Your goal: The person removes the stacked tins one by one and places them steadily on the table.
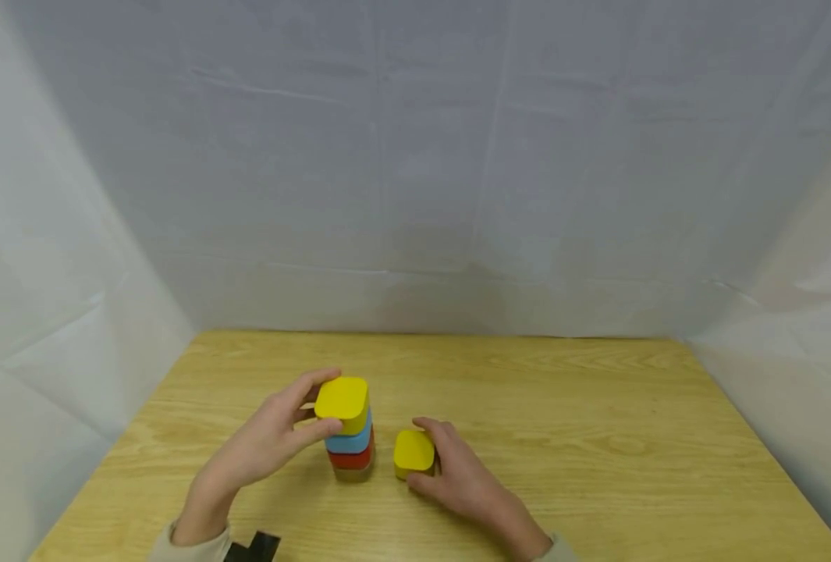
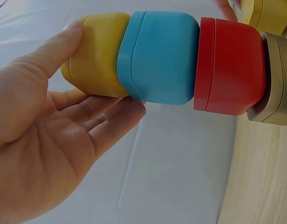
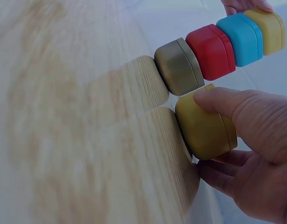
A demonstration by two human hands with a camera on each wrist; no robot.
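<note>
Now your left hand (image 1: 268, 445) pinches the top yellow block (image 1: 342, 402) of the 4-block stack (image 1: 350, 449); just right, your right hand (image 1: 460, 476) grips a second yellow block (image 1: 413, 453) on the table (image 1: 598, 437).

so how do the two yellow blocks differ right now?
The top yellow block sits on a stack, above a blue block, a red block and an olive block; the lone yellow block rests directly on the table beside that stack. The left hand holds the top yellow block; the right hand grips the lone yellow block. Both look the same rounded shape and colour.
</note>
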